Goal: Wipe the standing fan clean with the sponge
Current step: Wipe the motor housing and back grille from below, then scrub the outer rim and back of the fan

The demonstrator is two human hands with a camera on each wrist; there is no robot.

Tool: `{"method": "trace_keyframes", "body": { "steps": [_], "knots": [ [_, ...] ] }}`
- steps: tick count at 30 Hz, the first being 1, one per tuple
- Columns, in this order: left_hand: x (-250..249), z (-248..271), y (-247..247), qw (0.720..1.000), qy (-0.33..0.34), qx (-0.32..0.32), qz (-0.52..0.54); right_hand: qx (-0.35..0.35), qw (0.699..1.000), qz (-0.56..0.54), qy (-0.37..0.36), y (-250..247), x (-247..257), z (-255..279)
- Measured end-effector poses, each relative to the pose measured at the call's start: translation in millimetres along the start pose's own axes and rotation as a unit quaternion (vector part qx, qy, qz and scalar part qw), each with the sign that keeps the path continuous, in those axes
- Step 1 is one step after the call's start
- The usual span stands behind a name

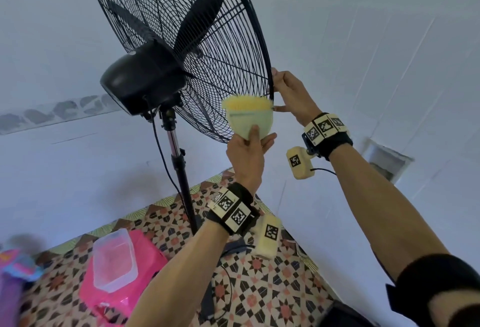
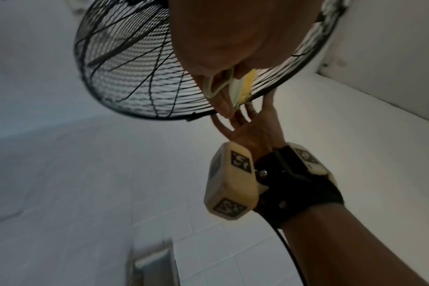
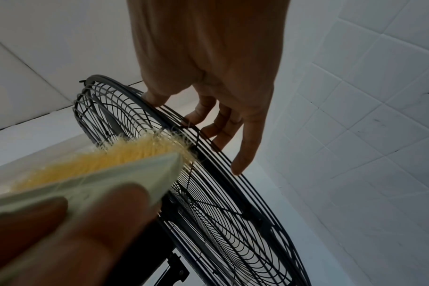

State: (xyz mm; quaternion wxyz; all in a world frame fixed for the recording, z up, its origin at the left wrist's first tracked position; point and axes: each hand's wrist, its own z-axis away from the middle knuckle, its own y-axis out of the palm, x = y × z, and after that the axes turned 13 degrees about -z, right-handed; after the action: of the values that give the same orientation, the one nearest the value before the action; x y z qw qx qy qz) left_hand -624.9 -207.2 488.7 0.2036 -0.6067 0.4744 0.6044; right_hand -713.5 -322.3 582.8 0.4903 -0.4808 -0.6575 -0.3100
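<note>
Head view has the left hand pinching the sponge from below, yellow bristly face pushed up against the back of the fan's grille, right at the lower edge near the rim — the fan itself stands on the patterned floor, head tilted. The right hand sits just beside it, thumb and fingers hooked over that rim to steady the cage. My guess is the next stroke follows the wires inward toward the motor housing, up-left of the sponge, so the left hand's the one doing it — the grip keeps things from swinging.
</note>
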Motion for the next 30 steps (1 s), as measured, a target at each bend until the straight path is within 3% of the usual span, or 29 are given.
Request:
{"method": "trace_keyframes", "body": {
  "steps": [2,6,14,18,20,23,24,26,28,30],
  "knots": [
    [14.6,2.3,-3.5,0.999,-0.016,-0.018,-0.037,-0.001,1.0,0.0,0.002,0.3,-1.5,1.8],
    [44.9,7.4,-11.9,0.991,-0.107,-0.045,-0.066,0.002,1.0,-0.007,0.009,-1.9,-4.1,5.2],
    [14.8,2.0,2.3,0.998,-0.063,-0.023,-0.016,-0.016,1.0,-0.004,0.006,2.5,-0.1,4.1],
    [33.0,-1.8,-20.9,0.985,-0.136,-0.037,-0.1,-0.052,0.999,-0.003,-0.01,7.9,-2.2,11.4],
    [31.7,-3.4,-28.5,0.982,-0.135,-0.025,-0.131,-0.105,0.993,0.013,-0.059,12.3,-7.7,17.7],
    [11.4,-11.8,-30.6,0.985,-0.094,0.021,-0.144,-0.211,0.934,0.104,-0.269,23.0,-15.7,40.6],
    [2.6,-17.5,-31.3,0.985,-0.078,0.037,-0.148,-0.193,0.916,0.135,-0.324,28.9,-18.2,51.2],
    [-12.0,-32.3,-36.2,0.981,-0.04,0.061,-0.178,-0.07,0.898,0.223,-0.373,42.6,-26.1,69.4],
    [-26.6,-47.1,-42.5,0.976,-0.035,0.098,-0.191,0.03,0.875,0.308,-0.372,51.2,-42.7,76.5],
    [-37.8,-61.7,-47.8,0.971,-0.029,0.125,-0.2,0.046,0.871,0.359,-0.332,55.5,-57.2,74.0]
  ]
}}
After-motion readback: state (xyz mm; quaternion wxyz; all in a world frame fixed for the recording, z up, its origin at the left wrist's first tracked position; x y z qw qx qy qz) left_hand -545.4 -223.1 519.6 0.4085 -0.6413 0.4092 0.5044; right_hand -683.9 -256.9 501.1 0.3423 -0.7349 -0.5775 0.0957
